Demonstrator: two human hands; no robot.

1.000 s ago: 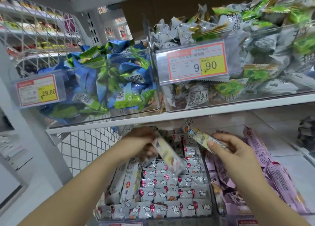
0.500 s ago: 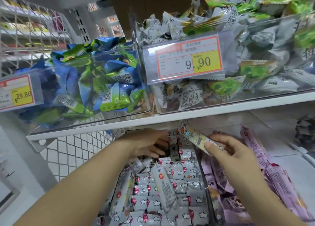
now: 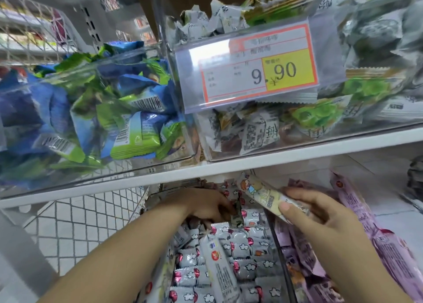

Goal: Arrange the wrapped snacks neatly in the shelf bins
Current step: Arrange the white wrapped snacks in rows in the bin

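The right hand (image 3: pixel 320 218) grips a long pale cartoon-printed bar (image 3: pixel 261 191), with the thumb pressed on its near face and the fingers curled behind it. The bar slants up and left from the hand, and its far end reaches just under the white shelf board (image 3: pixel 297 152). It is held above the back of the lower bin (image 3: pixel 282 263), over the line where that bin meets its neighbour.

The left hand (image 3: pixel 206 207) is reached into the same bin, palm down, with its fingers bent into the pile. I cannot tell whether they hold anything (a small dark wrapper (image 3: pixel 236 212) stands right at the fingertips). Below and in front of this hand, grey cloud-print snacks (image 3: pixel 249 254) lie packed in rows. A long white bar (image 3: pixel 219 268) with a red round mark lies slantwise on top of them, near the left forearm.

To the right, under the right wrist, purple wrapped bars (image 3: pixel 375 241) are heaped in the next compartment.

On the shelf board above stand two clear bins. One holds blue-and-green packets (image 3: pixel 128 119) and the other holds grey and green packets (image 3: pixel 320 117). The second carries a price tag (image 3: pixel 258 67) reading 9.90. White wire mesh (image 3: pixel 80 218) closes the left side.
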